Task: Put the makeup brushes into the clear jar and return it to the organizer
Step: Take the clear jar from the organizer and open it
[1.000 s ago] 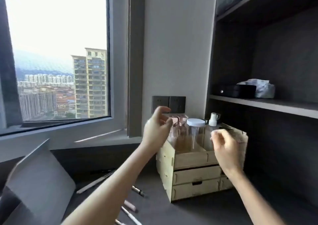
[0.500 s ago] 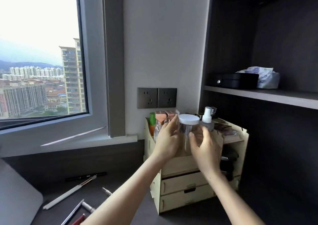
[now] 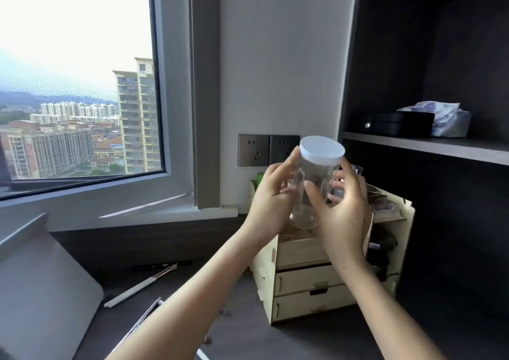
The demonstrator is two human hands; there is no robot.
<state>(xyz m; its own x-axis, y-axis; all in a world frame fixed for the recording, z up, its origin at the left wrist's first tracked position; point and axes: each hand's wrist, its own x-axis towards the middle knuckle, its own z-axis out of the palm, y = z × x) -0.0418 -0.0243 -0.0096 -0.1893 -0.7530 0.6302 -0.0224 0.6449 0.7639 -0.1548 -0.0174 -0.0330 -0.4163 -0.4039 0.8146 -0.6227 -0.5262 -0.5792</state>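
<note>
Both my hands wrap the clear jar (image 3: 311, 188) (white lid on), left hand (image 3: 271, 199) and right hand (image 3: 343, 210) gripping its sides, held above the wooden organizer (image 3: 316, 285); brushes (image 3: 140, 285) lie on the desk (image 3: 248, 332).

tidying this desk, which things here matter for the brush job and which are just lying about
For the job:
clear plastic jar with white lid, held by left hand and right hand
white-handled makeup brush on the desk
pale wooden drawer organizer

Lying about:
black box on the shelf
crumpled white bag
black pen
</note>
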